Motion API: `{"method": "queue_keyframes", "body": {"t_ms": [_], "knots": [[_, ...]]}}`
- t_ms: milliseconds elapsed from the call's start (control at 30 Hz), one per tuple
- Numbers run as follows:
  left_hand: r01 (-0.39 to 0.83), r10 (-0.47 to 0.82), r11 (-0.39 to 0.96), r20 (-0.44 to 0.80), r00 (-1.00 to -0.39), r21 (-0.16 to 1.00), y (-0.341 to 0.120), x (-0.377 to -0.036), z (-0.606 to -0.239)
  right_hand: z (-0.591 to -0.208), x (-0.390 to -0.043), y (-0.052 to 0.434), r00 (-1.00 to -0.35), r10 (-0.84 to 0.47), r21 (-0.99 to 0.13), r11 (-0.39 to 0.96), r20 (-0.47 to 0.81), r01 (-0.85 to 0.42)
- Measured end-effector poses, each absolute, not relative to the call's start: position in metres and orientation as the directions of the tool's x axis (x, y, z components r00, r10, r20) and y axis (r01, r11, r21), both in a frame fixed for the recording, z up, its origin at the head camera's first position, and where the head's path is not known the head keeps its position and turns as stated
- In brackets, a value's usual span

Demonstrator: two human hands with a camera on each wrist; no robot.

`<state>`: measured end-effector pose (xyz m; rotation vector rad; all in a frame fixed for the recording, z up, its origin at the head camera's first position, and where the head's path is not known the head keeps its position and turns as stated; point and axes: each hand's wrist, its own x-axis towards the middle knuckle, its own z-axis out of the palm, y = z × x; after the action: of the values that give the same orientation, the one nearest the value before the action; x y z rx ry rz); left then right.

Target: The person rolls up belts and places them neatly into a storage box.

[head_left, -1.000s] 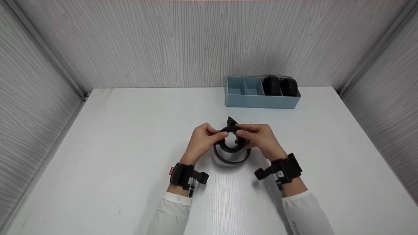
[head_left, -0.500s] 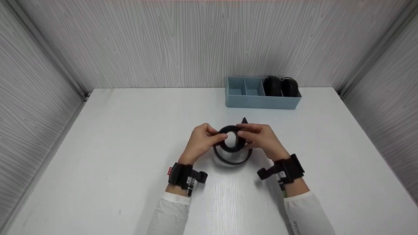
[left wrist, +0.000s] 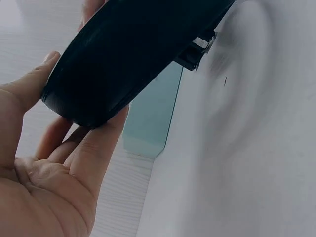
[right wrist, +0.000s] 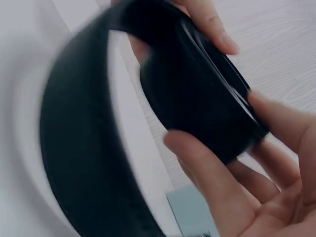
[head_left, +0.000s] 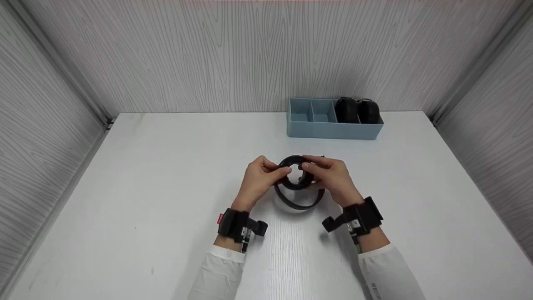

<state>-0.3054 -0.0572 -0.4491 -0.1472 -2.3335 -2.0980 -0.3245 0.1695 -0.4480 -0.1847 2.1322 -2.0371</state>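
A black belt (head_left: 296, 187) is wound into a coil between both hands, just above the middle of the table. Its looser outer turn hangs below the coil. My left hand (head_left: 258, 179) pinches the coil's left side, thumb on the near face; the left wrist view shows fingers beneath the strap. My right hand (head_left: 334, 177) grips the right side between thumb and fingers. In the left wrist view a buckle-like metal and black piece (left wrist: 193, 53) juts from the belt. The right wrist view shows the loose band (right wrist: 81, 123) curving away from the tight roll (right wrist: 202, 94).
A blue-grey divided box (head_left: 333, 130) stands at the back of the white table (head_left: 166, 187). Two dark rolled items (head_left: 346, 111) fill its right compartments; its two left compartments hold nothing visible. Grey wood-patterned panels (head_left: 187, 58) enclose the back and sides.
The belt's loose end has swung from above the coil round to the right, now mostly behind the right hand. The coil has risen slightly in view. Both hands keep their hold.
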Motion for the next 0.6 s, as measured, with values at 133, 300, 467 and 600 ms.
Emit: {"method": "queue_keyframes", "body": {"t_ms": [133,300,467,600], "knots": [[0.074,0.061,0.123,0.066,-0.996,0.990,-0.058,-0.306,-0.450,-0.451,-0.326,0.167,-0.971,-0.226,-0.997,0.019,-0.074,0.071],[0.081,0.097,0.128,0.069,-0.993,0.989,-0.063,-0.306,-0.449,-0.449,-0.326,0.171,-0.958,-0.271,-0.995,0.051,-0.093,0.082],[0.061,0.183,0.158,0.032,-0.983,0.986,-0.068,-0.304,-0.448,-0.446,-0.326,0.179,-0.927,-0.360,-0.986,0.162,-0.102,0.046],[0.057,0.230,0.187,0.012,-0.973,0.981,-0.070,-0.303,-0.448,-0.446,-0.325,0.181,-0.914,-0.395,-0.974,0.227,-0.096,0.004]]}}
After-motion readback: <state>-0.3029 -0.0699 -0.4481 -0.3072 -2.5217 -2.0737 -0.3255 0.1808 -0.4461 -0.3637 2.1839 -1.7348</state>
